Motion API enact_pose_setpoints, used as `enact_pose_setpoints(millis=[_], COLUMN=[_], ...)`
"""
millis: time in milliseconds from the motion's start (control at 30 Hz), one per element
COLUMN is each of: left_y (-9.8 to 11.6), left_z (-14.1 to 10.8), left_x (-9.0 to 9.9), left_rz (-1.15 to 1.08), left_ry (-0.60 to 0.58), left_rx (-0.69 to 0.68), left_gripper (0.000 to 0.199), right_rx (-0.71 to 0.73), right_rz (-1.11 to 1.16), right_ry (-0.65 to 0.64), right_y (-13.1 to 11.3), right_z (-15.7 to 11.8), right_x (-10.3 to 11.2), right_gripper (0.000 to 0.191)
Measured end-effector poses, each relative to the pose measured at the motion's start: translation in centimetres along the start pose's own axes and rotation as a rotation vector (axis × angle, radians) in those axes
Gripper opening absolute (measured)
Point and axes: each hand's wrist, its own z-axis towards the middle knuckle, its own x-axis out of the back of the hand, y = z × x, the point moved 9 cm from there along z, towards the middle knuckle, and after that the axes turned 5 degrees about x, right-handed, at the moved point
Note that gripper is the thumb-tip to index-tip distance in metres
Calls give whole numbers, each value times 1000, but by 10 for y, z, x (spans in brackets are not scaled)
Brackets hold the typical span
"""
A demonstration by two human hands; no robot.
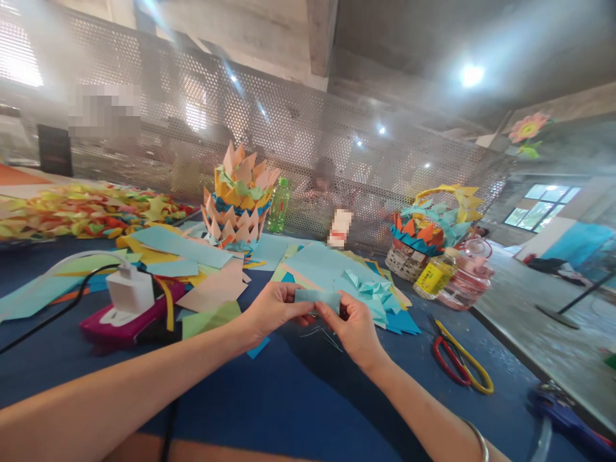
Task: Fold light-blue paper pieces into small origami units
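A small light-blue strip of paper (pixel 317 299) is stretched between my two hands above the blue table. My left hand (pixel 282 308) pinches its left end between thumb and fingers. At the right end, my right hand (pixel 353 326) grips it the same way, thumb in front. Just beyond my hands lie light-blue paper sheets (pixel 312 262) and a cluster of folded light-blue paper pieces (pixel 370 292). Thin pale slivers (pixel 332 340) rest on the table under my hands.
Left are a purple power strip (pixel 135 327) with a white charger (pixel 129 289) and a heap of folded paper (pixel 96 208). A folded-paper lotus (pixel 235 221) and green bottle (pixel 280 205) stand behind. Right are a paper basket (pixel 418 237), yellow-labelled bottle (pixel 436 274), scissors (pixel 462 359) and glue gun (pixel 568 410).
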Motion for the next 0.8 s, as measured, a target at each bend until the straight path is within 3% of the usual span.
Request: enact_pose_setpoints(millis=[167,633,800], left_y=[0,5,5], left_z=[3,0,0], left_x=[-2,-1,3], left_rz=[17,95,128], left_ry=[-49,8,25], left_rx=[-52,-79,-89], left_gripper=[24,12,11], right_rx=[-5,-13,-56], right_rz=[17,15,43], right_ry=[4,12,-47], right_y=[-1,0,0], right_z=[0,-1,-1], right_x=[2,0,-5], right_gripper=[29,28,26])
